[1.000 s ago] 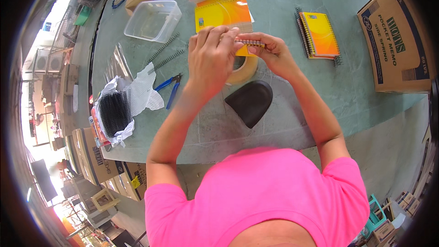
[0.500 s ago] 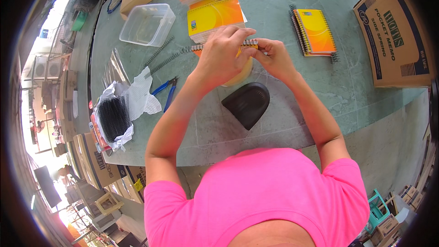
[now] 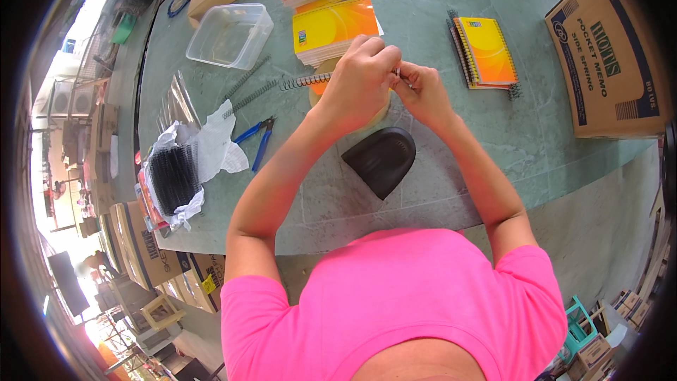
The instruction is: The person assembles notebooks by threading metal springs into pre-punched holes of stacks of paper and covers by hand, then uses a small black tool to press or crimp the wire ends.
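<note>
My left hand is closed over a small notebook, of which only an orange corner shows. A dark wire spiral coil runs along the notebook's far edge and sticks out to the left of that hand. The fingertips of my right hand pinch together at the coil's right end, touching my left fingers. Most of the notebook is hidden under my hands. Beneath them lies a round tan piece, partly covered. A black, rounded wedge-shaped object rests just nearer to me.
Stacked yellow-orange notebook pads lie beyond my hands, bound notebooks to the right. A cardboard box stands far right. Leftward are a transparent plastic tub, loose coils, blue-handled cutters and black coils in paper.
My left hand has turned and its fingers have curled in toward the right hand. The coil stretch seen between my hands is now covered. The right hand has moved slightly.
</note>
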Demonstrator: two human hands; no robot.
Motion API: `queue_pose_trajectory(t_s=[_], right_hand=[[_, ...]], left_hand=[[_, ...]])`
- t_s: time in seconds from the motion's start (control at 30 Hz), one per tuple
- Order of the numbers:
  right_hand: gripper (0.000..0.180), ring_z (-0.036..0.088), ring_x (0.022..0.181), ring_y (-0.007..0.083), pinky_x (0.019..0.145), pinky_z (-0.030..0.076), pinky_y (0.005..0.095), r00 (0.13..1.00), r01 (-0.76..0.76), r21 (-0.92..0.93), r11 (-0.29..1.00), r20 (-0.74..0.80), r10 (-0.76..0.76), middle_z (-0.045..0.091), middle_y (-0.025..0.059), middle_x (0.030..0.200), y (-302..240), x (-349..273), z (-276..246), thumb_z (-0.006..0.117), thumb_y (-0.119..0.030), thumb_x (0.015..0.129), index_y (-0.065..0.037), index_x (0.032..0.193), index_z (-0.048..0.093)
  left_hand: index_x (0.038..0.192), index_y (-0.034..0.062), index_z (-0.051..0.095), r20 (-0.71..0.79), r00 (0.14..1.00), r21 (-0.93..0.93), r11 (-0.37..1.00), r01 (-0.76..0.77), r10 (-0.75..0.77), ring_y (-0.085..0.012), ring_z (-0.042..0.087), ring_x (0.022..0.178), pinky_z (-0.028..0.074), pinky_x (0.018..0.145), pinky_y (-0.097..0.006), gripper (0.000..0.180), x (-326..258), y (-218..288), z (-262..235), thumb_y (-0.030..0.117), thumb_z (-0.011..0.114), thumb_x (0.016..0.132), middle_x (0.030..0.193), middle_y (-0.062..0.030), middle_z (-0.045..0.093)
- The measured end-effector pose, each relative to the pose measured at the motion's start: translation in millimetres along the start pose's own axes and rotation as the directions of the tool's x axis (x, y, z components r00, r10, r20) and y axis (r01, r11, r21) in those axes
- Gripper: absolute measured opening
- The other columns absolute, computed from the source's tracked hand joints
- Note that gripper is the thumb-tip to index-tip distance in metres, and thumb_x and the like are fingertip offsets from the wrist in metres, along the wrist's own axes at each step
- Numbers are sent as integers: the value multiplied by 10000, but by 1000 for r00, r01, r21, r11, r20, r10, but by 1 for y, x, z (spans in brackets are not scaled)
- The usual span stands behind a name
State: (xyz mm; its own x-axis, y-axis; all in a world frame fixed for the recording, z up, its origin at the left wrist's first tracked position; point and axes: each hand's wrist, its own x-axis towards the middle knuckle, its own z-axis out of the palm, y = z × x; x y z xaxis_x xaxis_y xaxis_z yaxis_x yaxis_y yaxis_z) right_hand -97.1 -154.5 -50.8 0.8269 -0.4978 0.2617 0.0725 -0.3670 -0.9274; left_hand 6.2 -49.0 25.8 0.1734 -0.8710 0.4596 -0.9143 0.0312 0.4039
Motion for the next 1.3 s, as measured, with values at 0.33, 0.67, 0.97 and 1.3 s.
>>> queue_pose_trajectory(t_s=[0.33,0.67,0.97,1.3], right_hand=[[149,637,671,99,647,519,245,987,-158,160,974,41,153,674,71,784,-29,-6,-22,581,-77,871,9,976,643],[182,655,805,122,741,534,245,996,6,165,986,-86,9,671,81,846,-21,-20,-10,484,1,896,58,1005,618],[390,628,912,179,798,519,282,942,-99,257,961,-287,174,529,122,1195,-21,-25,-25,574,-59,878,14,1240,447],[383,581,1067,182,869,475,320,988,3,-180,984,-149,-30,616,144,1127,-65,-21,-83,662,-101,805,-117,1179,586]], left_hand=[[903,-2,637,25,999,-169,985,32,-28,-297,617,787,488,702,-358,157,-3,-7,-7,105,636,789,842,-147,627],[833,-9,608,-10,998,-123,991,62,-64,-307,608,823,474,719,-373,134,-5,-1,2,55,640,720,856,-156,621],[910,34,619,7,931,234,906,352,-364,-312,598,860,466,755,-390,169,-33,-6,-29,64,632,743,907,-132,626],[1107,111,606,-223,974,151,989,-2,36,-324,495,1061,403,904,-404,326,-14,24,-19,138,659,787,1105,-122,567]])
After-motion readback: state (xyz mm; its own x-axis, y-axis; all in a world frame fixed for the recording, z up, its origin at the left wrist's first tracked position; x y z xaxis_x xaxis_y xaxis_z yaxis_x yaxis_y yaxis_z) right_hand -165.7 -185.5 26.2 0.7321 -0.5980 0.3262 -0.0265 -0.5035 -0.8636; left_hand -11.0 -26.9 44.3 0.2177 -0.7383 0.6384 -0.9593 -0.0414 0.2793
